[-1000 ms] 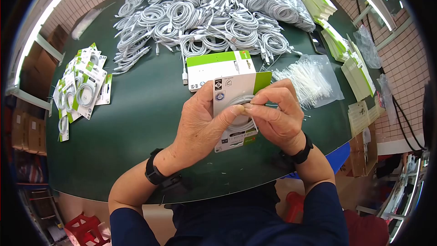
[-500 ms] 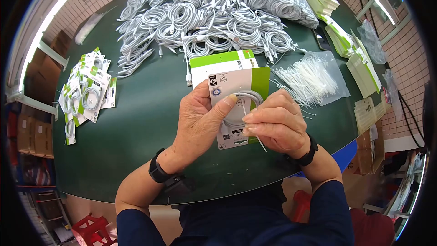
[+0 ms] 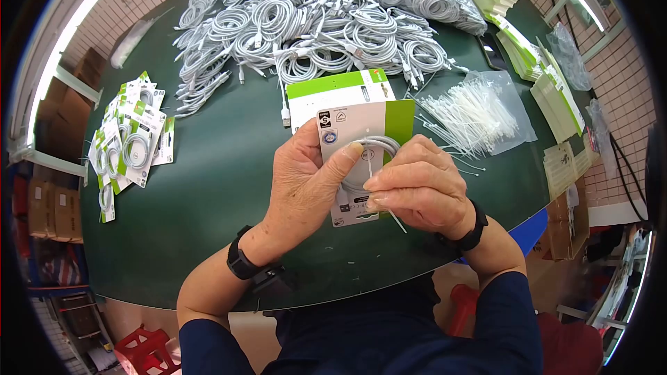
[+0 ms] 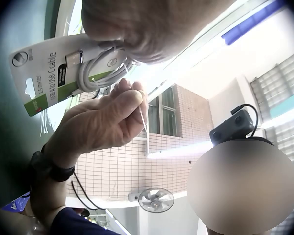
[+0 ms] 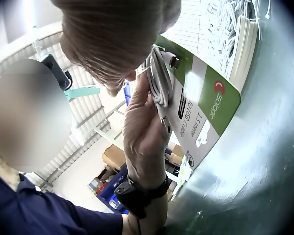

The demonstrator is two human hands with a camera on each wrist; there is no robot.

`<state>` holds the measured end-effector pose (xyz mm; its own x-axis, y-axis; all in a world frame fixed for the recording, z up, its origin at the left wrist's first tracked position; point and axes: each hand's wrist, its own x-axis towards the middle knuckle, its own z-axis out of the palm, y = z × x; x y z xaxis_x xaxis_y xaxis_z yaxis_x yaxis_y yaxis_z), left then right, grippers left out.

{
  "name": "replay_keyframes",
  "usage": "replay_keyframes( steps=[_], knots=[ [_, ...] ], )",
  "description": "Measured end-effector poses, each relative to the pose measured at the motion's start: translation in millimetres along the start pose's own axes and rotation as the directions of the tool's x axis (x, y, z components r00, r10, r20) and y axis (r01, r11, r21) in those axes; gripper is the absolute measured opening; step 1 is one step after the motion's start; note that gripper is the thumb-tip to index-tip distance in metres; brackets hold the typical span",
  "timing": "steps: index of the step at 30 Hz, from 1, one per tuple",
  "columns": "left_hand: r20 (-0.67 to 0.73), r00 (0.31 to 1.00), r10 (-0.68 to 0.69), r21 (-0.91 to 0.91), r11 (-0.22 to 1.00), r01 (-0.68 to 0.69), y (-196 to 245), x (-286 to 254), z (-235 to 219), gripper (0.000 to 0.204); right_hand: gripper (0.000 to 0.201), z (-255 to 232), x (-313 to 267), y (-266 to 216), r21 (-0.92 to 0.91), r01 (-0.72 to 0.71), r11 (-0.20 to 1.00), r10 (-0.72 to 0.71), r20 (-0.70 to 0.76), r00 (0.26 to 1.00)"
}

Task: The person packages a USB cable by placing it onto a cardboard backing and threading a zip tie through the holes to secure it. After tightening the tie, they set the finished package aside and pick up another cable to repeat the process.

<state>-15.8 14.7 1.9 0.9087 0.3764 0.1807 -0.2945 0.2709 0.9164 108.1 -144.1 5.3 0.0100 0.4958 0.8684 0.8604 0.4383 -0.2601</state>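
My left hand (image 3: 299, 184) grips a white-and-green cable card (image 3: 354, 119) by its left side, the thumb pressing on a coiled grey USB cable (image 3: 381, 140) that lies against the card's front. A thin white cable tie (image 3: 397, 221) runs across the coil. My right hand (image 3: 425, 184) pinches that tie between thumb and fingers, its tail sticking out below. In the right wrist view, the cable's plugs show beside the coil (image 5: 159, 83). The left fingers behind the card are hidden in the head view.
Behind the hands lies a stack of cards (image 3: 337, 88), with a large heap of coiled cables (image 3: 313, 24) beyond. Loose cable ties (image 3: 476, 114) spread over a plastic bag at right. Carded cables (image 3: 139, 128) pile up at left; more card stacks (image 3: 557, 101) line the right edge.
A second ago both hands' fingertips met over the coil. The right hand has since drawn down and slightly away, pinching the tie; the left has kept its hold on the card.
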Motion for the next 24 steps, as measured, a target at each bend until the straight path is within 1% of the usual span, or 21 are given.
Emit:
replay_keyframes(
  steps=[3, 6, 9, 12, 15, 18, 21, 24],
  knots=[
    [-0.001, 1.000, -0.004, 0.013, 1.000, 0.004, -1, 0, 0, 0.036, 0.021, 0, 1, 0, 0.015, 0.000, 1.000, -0.001, 0.027, 1.000],
    [0.009, 1.000, -0.007, 0.030, 1.000, 0.007, -1, -1, 0, 0.036, 0.025, 2, 1, 0, 0.029, 0.006, 1.000, -0.007, 0.046, 0.999],
    [0.007, 1.000, -0.009, 0.037, 0.999, 0.009, -2, -1, 1, 0.035, 0.028, 2, -1, -1, 0.053, -0.066, 0.996, 0.067, -0.009, 0.998],
    [0.005, 1.000, -0.008, 0.063, 0.998, 0.008, -5, -2, 2, 0.034, 0.028, 5, -9, 0, 0.186, -0.208, 0.960, 0.229, -0.101, 0.968],
    [0.012, 1.000, -0.026, 0.070, 0.997, 0.025, -5, -3, 3, 0.033, 0.025, 3, -4, 3, 0.169, -0.208, 0.963, 0.239, -0.187, 0.953],
    [0.017, 0.999, -0.050, 0.067, 0.997, 0.048, -5, -3, 4, 0.033, 0.025, -3, -4, 9, 0.062, -0.189, 0.980, 0.196, -0.128, 0.972],
    [0.020, 0.998, -0.053, 0.066, 0.997, 0.051, -8, -2, 2, 0.032, 0.029, -6, 1, 12, -0.093, -0.149, 0.984, 0.143, -0.072, 0.987],
    [0.015, 0.999, -0.046, 0.067, 0.997, 0.044, -11, -2, 0, 0.033, 0.034, -3, -3, 20, -0.207, -0.107, 0.972, 0.096, -0.062, 0.993]
  ],
)
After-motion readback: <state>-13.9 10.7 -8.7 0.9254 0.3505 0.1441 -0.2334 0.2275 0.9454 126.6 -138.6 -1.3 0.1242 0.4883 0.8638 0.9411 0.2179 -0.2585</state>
